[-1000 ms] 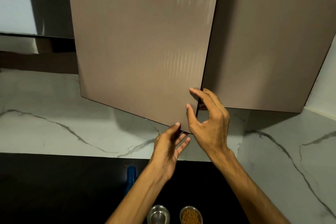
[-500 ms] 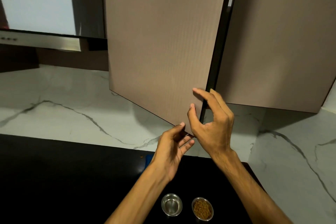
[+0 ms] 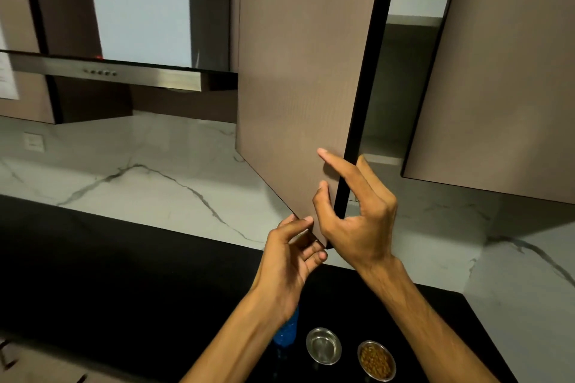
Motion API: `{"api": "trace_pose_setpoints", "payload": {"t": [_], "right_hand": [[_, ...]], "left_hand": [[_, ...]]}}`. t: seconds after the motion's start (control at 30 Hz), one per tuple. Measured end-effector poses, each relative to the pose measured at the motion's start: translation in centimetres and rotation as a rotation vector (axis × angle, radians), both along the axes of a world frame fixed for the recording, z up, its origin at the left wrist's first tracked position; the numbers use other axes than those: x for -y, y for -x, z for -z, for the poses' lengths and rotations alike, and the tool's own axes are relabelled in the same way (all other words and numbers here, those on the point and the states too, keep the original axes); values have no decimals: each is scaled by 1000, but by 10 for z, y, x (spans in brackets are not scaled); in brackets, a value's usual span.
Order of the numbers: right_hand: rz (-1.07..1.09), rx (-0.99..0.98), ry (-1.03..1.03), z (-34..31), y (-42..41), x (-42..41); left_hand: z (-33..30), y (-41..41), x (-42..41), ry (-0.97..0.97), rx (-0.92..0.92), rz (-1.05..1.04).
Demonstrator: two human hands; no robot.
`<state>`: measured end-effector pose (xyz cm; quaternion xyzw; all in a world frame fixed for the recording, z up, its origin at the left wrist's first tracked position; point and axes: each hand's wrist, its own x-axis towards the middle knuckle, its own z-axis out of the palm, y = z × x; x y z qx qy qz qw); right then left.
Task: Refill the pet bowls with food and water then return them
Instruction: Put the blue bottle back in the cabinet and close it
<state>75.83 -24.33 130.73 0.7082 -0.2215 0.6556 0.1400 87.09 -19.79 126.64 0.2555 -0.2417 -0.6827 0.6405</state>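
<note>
While both hands grip cabinet door [image 3: 298, 78] corner — left hand [image 3: 287, 261] pinching bottom edge, right hand [image 3: 357, 218] curled round dark side edge — steel bowl [image 3: 323, 346], kibble bowl [image 3: 376, 361], half-hidden blue bottle [image 3: 287, 331] below on black surface [image 3: 124, 274].

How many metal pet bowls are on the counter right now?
2. An empty-looking steel bowl sits on the black counter below the left hand; a second bowl with brown kibble sits just to its right. None appear hidden.

1. I'm seeing a tan cabinet door [image 3: 298, 87] with a black edge.
2. White marble backsplash [image 3: 149, 171], grey veins.
3. Black countertop [image 3: 124, 274].
4. Two silver bowls: empty bowl [image 3: 323, 346], brown kibble bowl [image 3: 376, 361].
5. Blue bottle [image 3: 287, 331].
</note>
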Motion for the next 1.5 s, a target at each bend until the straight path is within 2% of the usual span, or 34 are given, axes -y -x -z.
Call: {"api": "trace_pose_setpoints", "payload": {"t": [0.3,0.63,0.9,1.1,1.5], "right_hand": [[-163,-57,23,-2,-47,-19],[-345,-110,11,-1,-96,-35],[-410,-166,-44,1,-138,-38],[-432,-201,-69,2,-168,-40],[-476,-267,-119,5,-230,-46]], "left_hand": [[3,-41,-29,2,35,-171],[-3,-80,-60,13,-18,-274],[-2,-108,-70,-26,-46,-373],[1,-128,-73,-53,-162,-432],[-7,-167,-78,-24,-276,-480]]}}
